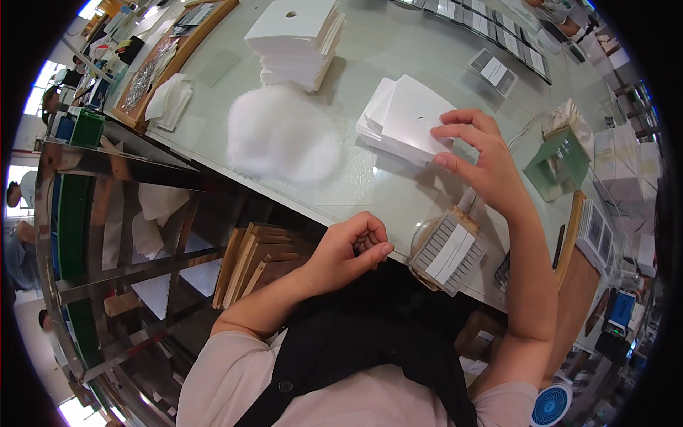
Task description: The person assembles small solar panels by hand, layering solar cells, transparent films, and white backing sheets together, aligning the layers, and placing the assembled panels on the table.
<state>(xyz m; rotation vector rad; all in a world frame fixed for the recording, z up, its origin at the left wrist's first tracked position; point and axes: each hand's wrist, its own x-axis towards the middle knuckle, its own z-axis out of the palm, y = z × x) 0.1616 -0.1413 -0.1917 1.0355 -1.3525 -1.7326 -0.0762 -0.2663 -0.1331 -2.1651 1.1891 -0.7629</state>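
My right hand (477,146) reaches over the right edge of a short, uneven stack of white square sheets (409,117), the top one with a small slit near its middle. Its thumb and fingers are apart, the fingertips at the top sheet's edge. My left hand (356,245) is curled in a loose fist at the table's near edge, with nothing visible in it. Left of the sheets lies a fluffy white pad (281,135). Behind the pad stands a taller stack of white sheets (295,32), its top one with a round hole.
Near my right forearm sits a striped grey block with a white label (448,252). A green translucent box (558,167) stands to the right. Dark framed panels (484,25) line the far side. A wooden tray (146,78) is at left; wooden boards (256,260) are below the table edge.
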